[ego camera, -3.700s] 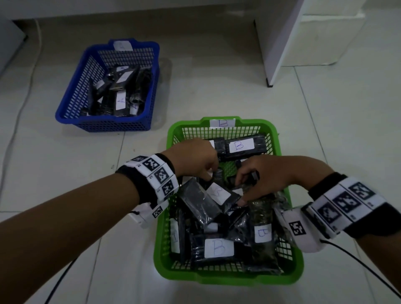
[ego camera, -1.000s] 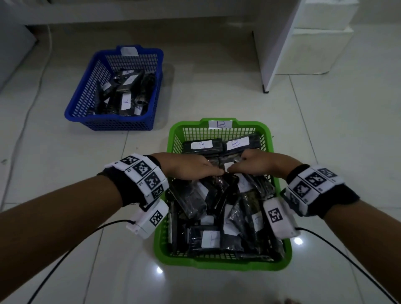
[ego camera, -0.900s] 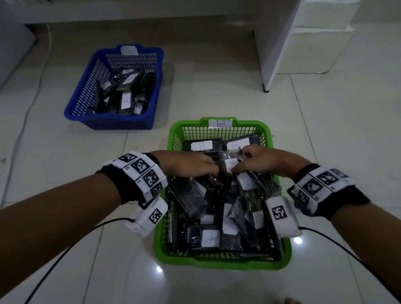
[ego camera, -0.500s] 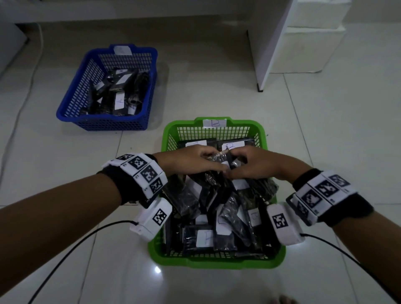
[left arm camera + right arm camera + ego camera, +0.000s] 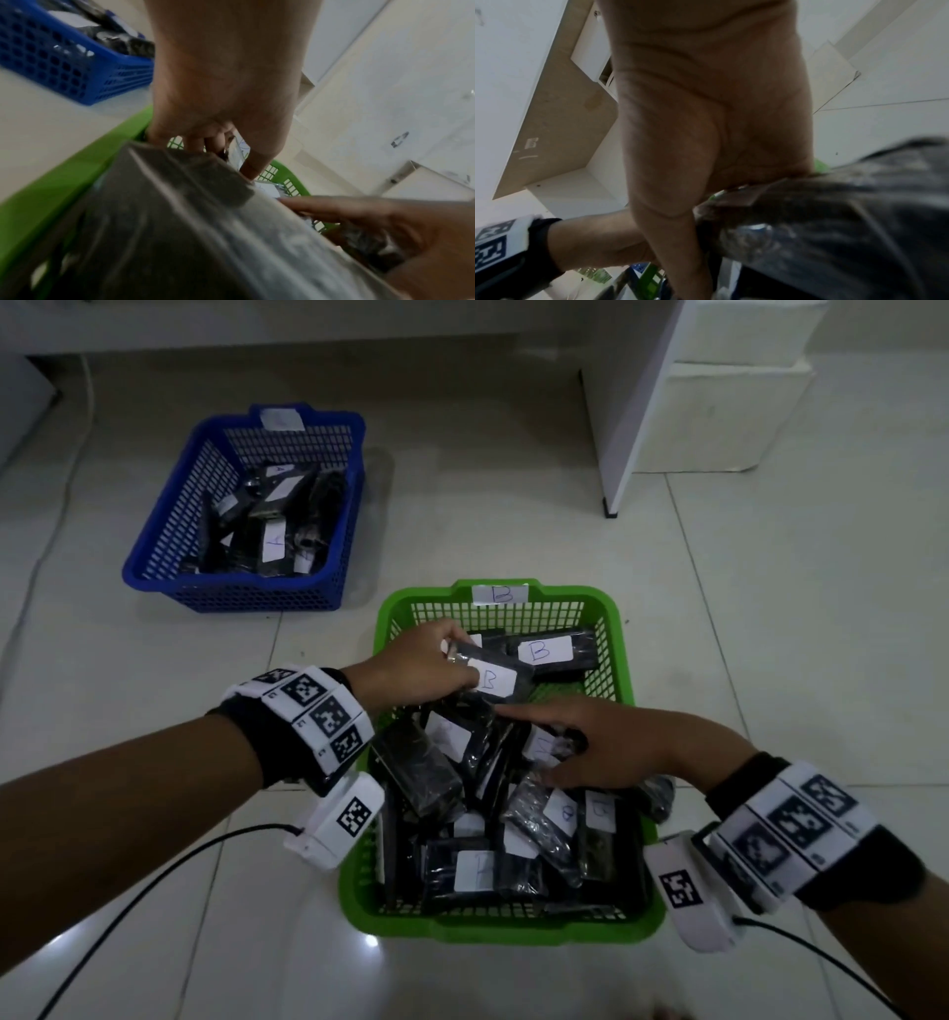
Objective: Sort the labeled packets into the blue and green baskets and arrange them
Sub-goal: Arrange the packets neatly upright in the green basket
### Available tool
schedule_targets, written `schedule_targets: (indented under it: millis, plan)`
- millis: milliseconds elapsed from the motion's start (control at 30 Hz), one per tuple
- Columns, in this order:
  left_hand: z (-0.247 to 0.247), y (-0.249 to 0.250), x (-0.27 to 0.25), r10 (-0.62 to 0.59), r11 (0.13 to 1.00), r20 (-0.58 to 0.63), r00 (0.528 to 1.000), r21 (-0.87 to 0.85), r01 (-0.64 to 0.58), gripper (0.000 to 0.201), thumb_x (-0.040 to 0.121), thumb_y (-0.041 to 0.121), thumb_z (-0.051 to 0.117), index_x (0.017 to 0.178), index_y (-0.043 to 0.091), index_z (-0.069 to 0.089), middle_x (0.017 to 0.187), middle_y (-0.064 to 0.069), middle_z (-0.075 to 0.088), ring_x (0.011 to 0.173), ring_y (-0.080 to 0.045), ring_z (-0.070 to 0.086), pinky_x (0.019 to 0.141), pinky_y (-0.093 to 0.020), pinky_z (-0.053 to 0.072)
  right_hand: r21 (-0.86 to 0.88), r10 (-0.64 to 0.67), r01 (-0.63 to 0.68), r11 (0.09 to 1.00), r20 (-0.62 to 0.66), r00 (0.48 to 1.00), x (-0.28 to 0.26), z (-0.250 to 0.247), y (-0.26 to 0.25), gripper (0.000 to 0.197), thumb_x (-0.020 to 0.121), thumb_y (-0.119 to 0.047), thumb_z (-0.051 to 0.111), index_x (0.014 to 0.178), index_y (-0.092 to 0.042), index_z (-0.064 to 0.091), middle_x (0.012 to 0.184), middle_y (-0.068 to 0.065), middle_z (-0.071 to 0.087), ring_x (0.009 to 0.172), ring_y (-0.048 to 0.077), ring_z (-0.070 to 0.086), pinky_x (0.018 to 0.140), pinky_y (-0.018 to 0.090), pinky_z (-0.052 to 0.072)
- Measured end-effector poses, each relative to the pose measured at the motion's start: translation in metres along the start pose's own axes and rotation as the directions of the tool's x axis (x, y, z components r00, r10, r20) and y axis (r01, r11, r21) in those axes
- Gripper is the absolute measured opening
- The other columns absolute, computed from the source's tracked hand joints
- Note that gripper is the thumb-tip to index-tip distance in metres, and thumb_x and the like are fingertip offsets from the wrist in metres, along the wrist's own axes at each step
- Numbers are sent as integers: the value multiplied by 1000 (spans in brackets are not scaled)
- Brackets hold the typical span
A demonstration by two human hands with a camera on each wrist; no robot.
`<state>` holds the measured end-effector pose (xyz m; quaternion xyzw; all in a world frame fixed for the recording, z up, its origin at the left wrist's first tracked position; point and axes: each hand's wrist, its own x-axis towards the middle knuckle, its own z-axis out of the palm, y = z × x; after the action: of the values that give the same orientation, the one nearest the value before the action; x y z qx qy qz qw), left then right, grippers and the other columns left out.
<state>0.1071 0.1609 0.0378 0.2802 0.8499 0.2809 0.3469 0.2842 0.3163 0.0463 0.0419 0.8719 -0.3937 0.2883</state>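
Black plastic packets fill the green basket (image 5: pixel 624 629) in a loose heap, each with a white label; the blue basket (image 5: pixel 169 541) sits well apart at the far left with its own few packets. Your left hand (image 5: pixel 416 667) pinches a B packet (image 5: pixel 490 677) over the far end of the green basket, beside another B packet (image 5: pixel 552 652) lying flat against the far wall. Your right hand (image 5: pixel 611 744) rests with fingers stretched out on the heap, holding nothing. This looks like the arranging step: laying B packets in a row along the far wall. Next you likely need to set the held packet down flat beside its neighbour, label up, then pick another from the heap.
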Motion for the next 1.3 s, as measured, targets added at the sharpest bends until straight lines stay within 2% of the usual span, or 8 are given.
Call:
schedule_targets:
  millis: [233,300,400,533,767,1000,1133,1300]
  plan:
    - [1,21,19,30,1000,82,996,-6,-30,12,90,21,66,102,21,67,103,0,73,89,-16,69,77,-29,54,101,-109,102,990,64,992,-17,-15,-3,75,87,-23,73,139,-62,34,138,-23,42,129,-2,38,111,27,31]
    - [9,25,23,18,999,182,983,37,-25,13,91,20,67,104,18,68,102,-3,73,81,-15,67,68,-23,52,118,-111,100,988,85,990,-18,-16,-4,75,88,-23,73,139,-61,34,130,-29,42,124,-7,39,111,26,31]
    - [18,25,27,69,973,289,955,191,-128,20,89,27,73,107,20,67,102,0,73,87,-14,69,79,-30,56,120,-116,104,987,100,988,-17,-14,-5,76,88,-23,72,140,-61,32,134,-17,44,126,5,43,113,37,35]
    - [18,32,29,204,736,339,918,566,-372,32,86,42,73,111,22,71,105,5,71,95,-16,65,84,-34,54,119,-127,112,987,125,984,-16,-15,-7,78,89,-22,71,143,-60,29,136,-11,42,128,7,40,113,39,34]
    - [15,61,41,350,320,558,753,684,-656,55,81,52,77,131,40,59,112,12,67,102,-15,63,72,-29,45,167,-114,81,983,199,973,-14,-18,-4,83,89,-17,71,144,-60,25,156,-20,26,140,-2,26,112,18,25]
    - [36,84,51,302,39,723,622,642,-765,61,81,54,75,135,29,63,106,4,71,95,-20,66,75,-31,52,262,-103,32,965,261,960,-15,-19,-7,90,87,-11,70,136,-71,24,160,-22,17,144,9,28,117,37,31]
    - [34,81,56,320,98,723,613,618,-780,63,86,52,73,141,26,58,103,3,71,86,-15,58,71,-26,36,223,-98,30,974,299,949,-14,-18,-6,93,88,-11,69,132,-77,21,163,-17,9,132,48,42,106,54,43]
    - [34,73,57,321,155,677,662,652,-742,62,87,58,69,143,34,54,76,15,56,79,-13,50,68,-29,37,173,-86,35,984,299,950,-14,-17,-9,95,88,-10,68,129,-79,17,163,-17,6,132,47,42,107,55,42]
